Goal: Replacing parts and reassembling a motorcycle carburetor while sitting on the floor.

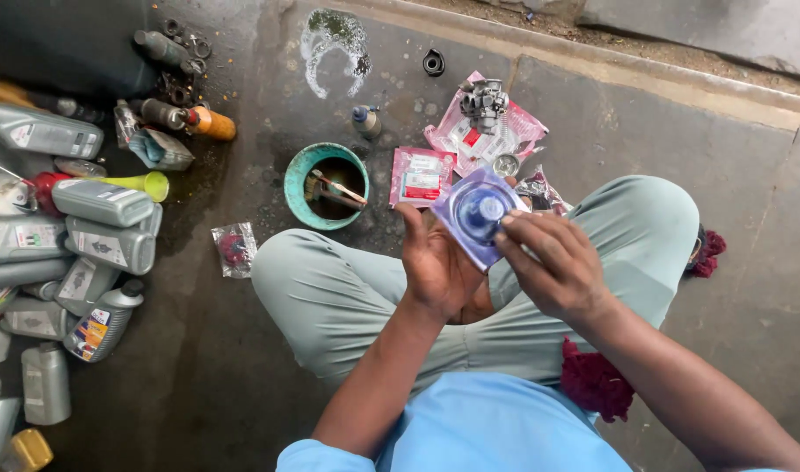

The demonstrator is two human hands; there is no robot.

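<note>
Dark, oil-stained concrete floor (pixel 242 367), grey bottles (pixel 103 203) lying at its left.

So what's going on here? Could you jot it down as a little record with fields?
Setting: person sitting cross-legged on a concrete floor
Left hand: supports a clear packet with a blue round part
Right hand: fingers pinch the packet's edge
In front: teal bowl with a brush, pink packets, metal carburettor
Left side: grey oil bottles

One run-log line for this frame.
left hand: holds clear packet with blue round part | right hand: pinches packet edge | teal bowl: ahead
</note>
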